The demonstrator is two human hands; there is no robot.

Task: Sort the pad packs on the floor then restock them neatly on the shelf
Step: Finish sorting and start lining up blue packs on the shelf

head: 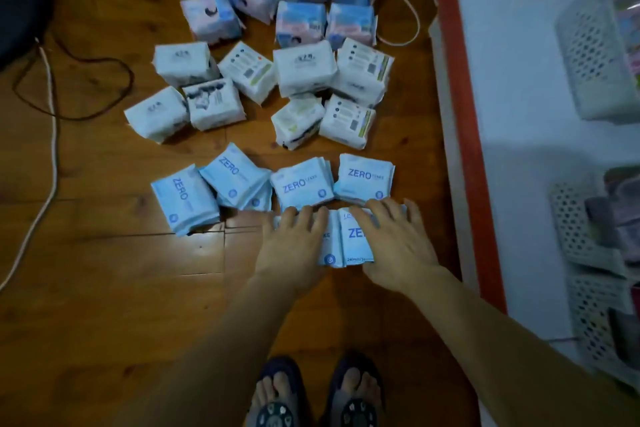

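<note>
Pad packs lie in three groups on the wooden floor. Pink-and-blue packs (300,22) are farthest from me. White packs (306,70) fill the middle band. Light blue ZERO packs (365,177) form the nearest row. My left hand (294,243) lies flat, fingers spread, on one ZERO pack (330,250) at the front. My right hand (394,241) rests the same way on the neighbouring ZERO pack (355,246). The two packs sit side by side, touching. Both hands cover most of them.
A white shelf with a red edge (467,163) stands at the right, holding white perforated baskets (588,55) with goods inside. Cables (52,149) trail over the floor at the left and top. A dark round object (20,0) sits top left. My sandalled feet (318,399) are below.
</note>
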